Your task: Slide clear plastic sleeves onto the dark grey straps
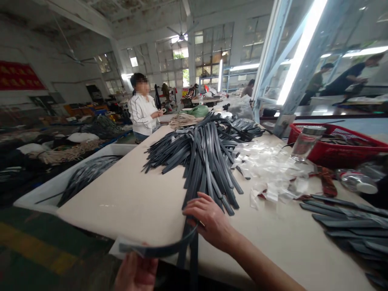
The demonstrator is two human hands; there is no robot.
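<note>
Head view: we hold one dark strip, bowed above the near edge of the surface.
Left hand: our fingers grip one end, where plastic film sits.
Right hand: our fingers grasp it farther along.
Strip pile: spread ahead of us.
Jar: beside the red basket, rightward.

Left hand curls low and nearer; right hand arches farther forward.
</note>
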